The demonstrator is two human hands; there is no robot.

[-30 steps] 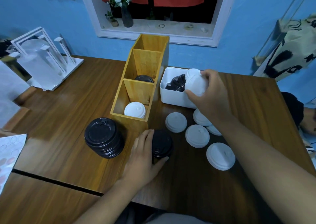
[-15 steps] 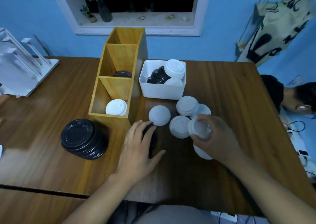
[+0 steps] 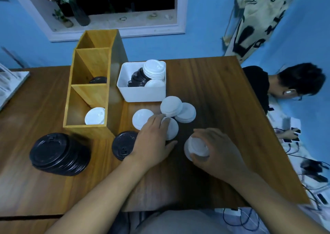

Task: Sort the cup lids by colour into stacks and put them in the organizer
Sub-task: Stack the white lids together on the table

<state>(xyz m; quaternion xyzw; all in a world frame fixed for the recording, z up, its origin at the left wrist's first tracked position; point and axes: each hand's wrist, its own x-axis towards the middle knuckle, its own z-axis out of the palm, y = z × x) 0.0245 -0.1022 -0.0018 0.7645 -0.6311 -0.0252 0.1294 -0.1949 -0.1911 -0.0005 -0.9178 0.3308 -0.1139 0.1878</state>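
White domed plastic cup lids (image 3: 196, 149) are being gathered at the near desk (image 3: 214, 94) edge: right hand (image 3: 217, 151) grips a small stack, left hand (image 3: 153, 141) lies open, fingers on a loose lid (image 3: 171, 128). Judged next: stack it, carefully, as thin ribbed rims nest. Beyond stand glossy black lids (image 3: 59, 155) and the compartmented bamboo organizer (image 3: 87, 98), partly filled.

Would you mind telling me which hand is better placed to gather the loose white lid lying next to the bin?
The left hand. Its fingers already lie across the loose white lids beside the white bin, while the right hand is closed around white lids nearer the person.
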